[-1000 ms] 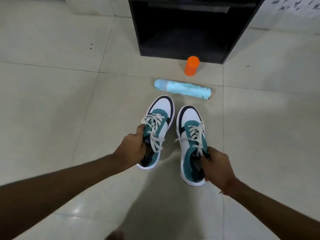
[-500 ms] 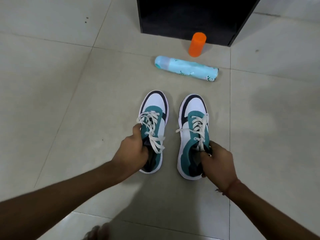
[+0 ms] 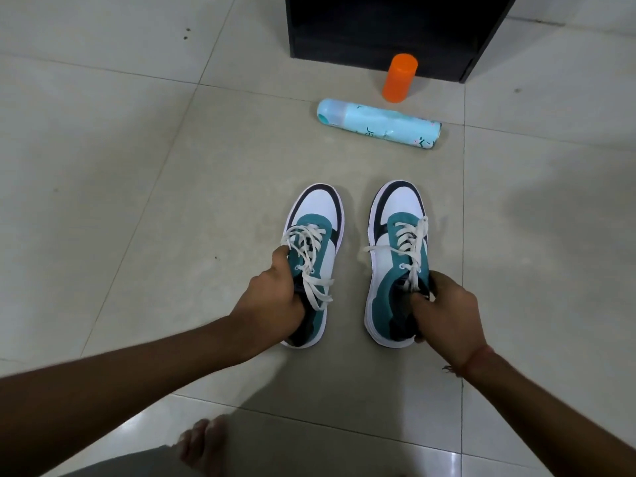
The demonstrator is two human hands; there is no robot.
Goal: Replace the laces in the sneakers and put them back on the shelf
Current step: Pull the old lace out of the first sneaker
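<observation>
- Standing side by side on the tiled floor [image 3: 137, 166], toes pointing away from the person, are 2 teal-and-white sneakers: the left sneaker [image 3: 315, 259] and the right sneaker [image 3: 395, 266], both threaded with white laces [image 3: 306, 249].
- The left hand [image 3: 272, 304] grips the left sneaker at its collar, fingers curled inside the opening.
- The right hand [image 3: 447, 311] grips the right sneaker's collar the same way.
- Beyond the toes, a light-blue spray can [image 3: 378, 123] lies on its side.
- An orange cap [image 3: 400, 77] stands just past it, before a black shelf unit [image 3: 378, 29].
- A bare foot [image 3: 203, 445] shows at the bottom edge.
</observation>
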